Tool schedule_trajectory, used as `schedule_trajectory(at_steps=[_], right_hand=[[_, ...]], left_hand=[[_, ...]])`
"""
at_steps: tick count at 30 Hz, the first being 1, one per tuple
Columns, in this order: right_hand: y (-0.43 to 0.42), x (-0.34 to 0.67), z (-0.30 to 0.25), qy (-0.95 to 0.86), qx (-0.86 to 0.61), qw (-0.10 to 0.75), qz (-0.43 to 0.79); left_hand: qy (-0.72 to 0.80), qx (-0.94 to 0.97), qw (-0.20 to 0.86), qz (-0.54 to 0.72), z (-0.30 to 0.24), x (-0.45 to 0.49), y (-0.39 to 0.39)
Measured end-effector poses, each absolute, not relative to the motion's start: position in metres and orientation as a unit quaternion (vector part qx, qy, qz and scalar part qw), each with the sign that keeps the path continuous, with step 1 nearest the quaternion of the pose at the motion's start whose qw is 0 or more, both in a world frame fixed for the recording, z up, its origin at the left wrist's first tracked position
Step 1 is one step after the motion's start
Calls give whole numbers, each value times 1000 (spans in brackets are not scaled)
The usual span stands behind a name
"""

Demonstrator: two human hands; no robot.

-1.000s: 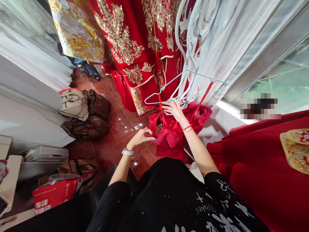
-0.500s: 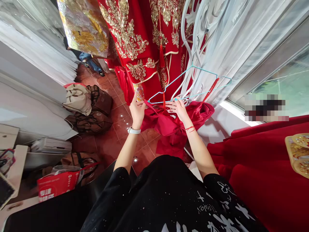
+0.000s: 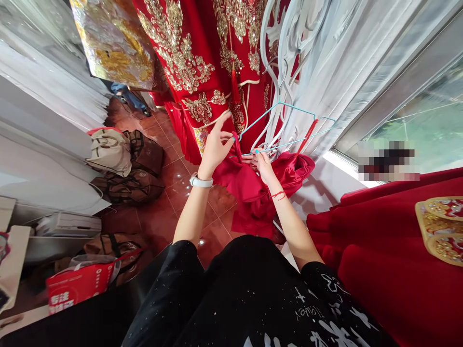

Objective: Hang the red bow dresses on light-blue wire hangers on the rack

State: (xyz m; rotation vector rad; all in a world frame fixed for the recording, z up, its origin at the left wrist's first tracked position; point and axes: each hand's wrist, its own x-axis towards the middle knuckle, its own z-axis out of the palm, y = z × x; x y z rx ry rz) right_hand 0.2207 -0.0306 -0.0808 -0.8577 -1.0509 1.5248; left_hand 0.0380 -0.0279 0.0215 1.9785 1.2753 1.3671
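Note:
My left hand (image 3: pixel 216 150) pinches a red strap (image 3: pixel 236 146) of a glossy red garment (image 3: pixel 249 185), close to the left notch of a light-blue wire hanger (image 3: pixel 289 147). Around the hanger's bottom bar, my right hand (image 3: pixel 261 163) is closed, its thumb on top of the wire. The garment hangs below both hands in folds. At the hanger's right side, another red strap (image 3: pixel 308 137) runs up from the garment to the notch. The hanger's metal hook (image 3: pixel 282 72) points upward in front of a white scrolled metal frame (image 3: pixel 289 38).
Red dresses with gold embroidery (image 3: pixel 195 67) hang ahead. Brown bags (image 3: pixel 133 180) lie on the tiled floor at the left, near a red paper bag (image 3: pixel 77 289). Red cloth (image 3: pixel 354 241) spreads at the right beside a window (image 3: pixel 427 115). Someone's jeans-clad leg (image 3: pixel 133 99) shows at the back left.
My left hand has lifted the strap up and toward the hanger's left notch, its fingers now pointing upward. My right hand stays on the bottom bar. The whole view has shifted slightly.

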Motion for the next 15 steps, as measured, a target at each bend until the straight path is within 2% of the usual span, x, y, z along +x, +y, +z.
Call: schedule_trajectory(at_steps=[8,15], right_hand=[[-31,228,-82,-440,-378,519,628],[-34,224,-77,-441,-392,528,611]], left_hand=[[444,770,213,405,18,38,-35],[471,779,158,383,1,43,-35]])
